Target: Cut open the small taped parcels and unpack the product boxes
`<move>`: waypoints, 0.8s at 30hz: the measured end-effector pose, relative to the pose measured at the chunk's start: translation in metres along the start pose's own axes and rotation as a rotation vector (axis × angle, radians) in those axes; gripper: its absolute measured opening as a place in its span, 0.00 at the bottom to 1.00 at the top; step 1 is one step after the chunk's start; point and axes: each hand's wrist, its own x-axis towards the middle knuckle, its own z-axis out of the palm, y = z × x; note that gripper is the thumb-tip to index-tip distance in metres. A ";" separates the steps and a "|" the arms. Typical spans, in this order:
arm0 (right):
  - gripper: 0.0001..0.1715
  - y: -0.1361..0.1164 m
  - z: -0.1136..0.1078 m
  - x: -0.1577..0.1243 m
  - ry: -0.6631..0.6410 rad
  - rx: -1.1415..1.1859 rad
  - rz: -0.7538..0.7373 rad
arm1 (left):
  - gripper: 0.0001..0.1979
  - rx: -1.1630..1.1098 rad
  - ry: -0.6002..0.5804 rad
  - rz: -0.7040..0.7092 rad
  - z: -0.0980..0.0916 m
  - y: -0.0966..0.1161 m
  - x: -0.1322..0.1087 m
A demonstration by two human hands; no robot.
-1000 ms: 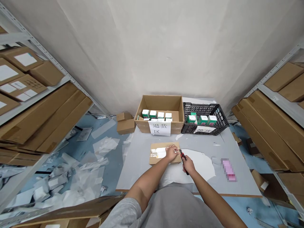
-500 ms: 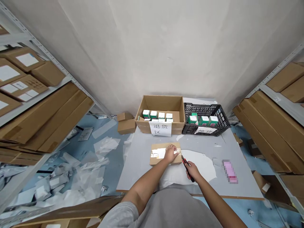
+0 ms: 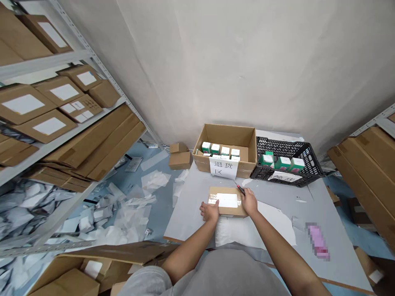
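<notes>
A small cardboard parcel [image 3: 226, 201] lies flat on the grey table top [image 3: 188, 213], with a white label and shiny tape across its top. My left hand [image 3: 210, 211] rests against its near left corner, fingers spread and holding nothing. My right hand [image 3: 249, 201] sits at the parcel's right edge, gripping a utility knife [image 3: 241, 190]. Only the knife's red-and-black tip shows past my fingers; the rest is hidden. A white foam sheet [image 3: 249, 232] lies under and in front of the parcel.
Ahead stand an open carton [image 3: 225, 139] of green-and-white boxes with a paper sign and a black plastic crate [image 3: 285, 154] of similar boxes. A pixelated pink object [image 3: 317, 242] lies on the table's right. Loaded metal shelves [image 3: 77, 135] flank the table, above floor scraps [image 3: 105, 222].
My left hand has moved from the parcel's top to its near left corner. My right hand and the knife have moved onto the parcel's right edge. The whole view has turned, shifting the scene rightward.
</notes>
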 end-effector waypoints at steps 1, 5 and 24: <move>0.20 -0.008 0.000 0.009 -0.030 -0.063 -0.036 | 0.48 -0.026 -0.044 -0.054 0.001 0.000 0.001; 0.17 -0.027 -0.001 0.035 -0.194 -0.246 0.001 | 0.46 -0.137 -0.099 -0.143 0.000 0.002 0.008; 0.23 0.014 0.026 0.006 0.034 0.336 0.228 | 0.50 0.198 -0.192 0.672 -0.001 0.051 0.031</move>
